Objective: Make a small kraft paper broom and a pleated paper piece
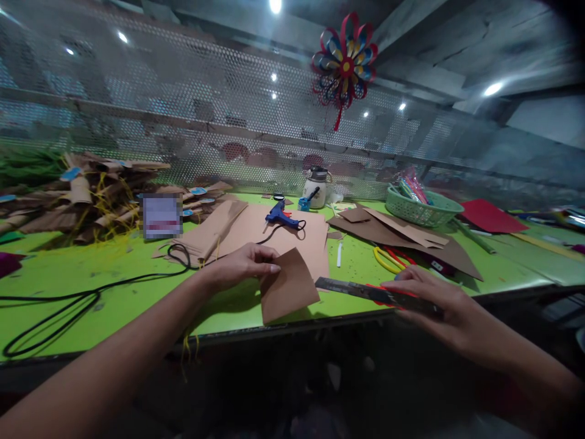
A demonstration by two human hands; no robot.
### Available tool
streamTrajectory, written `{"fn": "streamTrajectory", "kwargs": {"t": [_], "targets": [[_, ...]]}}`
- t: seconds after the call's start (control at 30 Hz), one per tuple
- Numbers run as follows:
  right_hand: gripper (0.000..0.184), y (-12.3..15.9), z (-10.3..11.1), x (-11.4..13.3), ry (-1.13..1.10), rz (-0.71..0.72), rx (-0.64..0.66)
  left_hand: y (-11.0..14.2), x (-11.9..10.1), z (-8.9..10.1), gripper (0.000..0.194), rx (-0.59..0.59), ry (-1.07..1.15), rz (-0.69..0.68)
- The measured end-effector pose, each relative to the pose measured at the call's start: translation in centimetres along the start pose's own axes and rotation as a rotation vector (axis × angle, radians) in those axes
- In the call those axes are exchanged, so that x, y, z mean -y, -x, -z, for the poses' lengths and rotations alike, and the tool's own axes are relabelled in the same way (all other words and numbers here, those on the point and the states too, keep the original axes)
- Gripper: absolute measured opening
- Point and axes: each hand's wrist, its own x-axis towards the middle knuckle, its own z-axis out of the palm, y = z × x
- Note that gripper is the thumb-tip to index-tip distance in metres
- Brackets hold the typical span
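Note:
My left hand pinches the upper left corner of a brown piece of kraft paper, between thumb and fingers. The paper is slightly bent and is held up at the table's front edge. In my right hand is a utility knife with a long dark blade and some red on its body. Its tip points left and lies close to the paper's right edge; I cannot tell whether they touch. Behind the paper lie larger tan paper sheets, with a blue glue gun resting on them.
On the green table, a black cord loops at left. Bundled brown paper pieces with yellow strings are piled behind it. Yellow-handled scissors, brown cardboard, a green basket and a bottle stand or lie rightward.

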Motion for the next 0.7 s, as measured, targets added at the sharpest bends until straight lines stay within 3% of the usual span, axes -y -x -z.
{"fn": "streamTrajectory", "kwargs": {"t": [0.27,0.43,0.57,0.7], "targets": [[0.032,-0.9,-0.3,0.2,-0.054,0.003,0.129,-0.4,-0.4,-1.0,0.025,0.058,-0.052,0.026],[0.033,-1.3,-1.7,-1.7,-0.089,0.016,0.207,-1.2,-0.6,-2.5,0.023,0.043,-0.269,0.051],[0.032,-0.3,-3.4,-2.7,-0.13,-0.001,0.21,-1.4,-0.6,-4.1,0.031,-0.043,-0.55,-0.033],[0.032,0.7,-4.6,-2.5,-0.164,-0.022,0.149,-0.7,-0.6,-5.8,0.034,-0.083,-0.769,-0.234]]}}
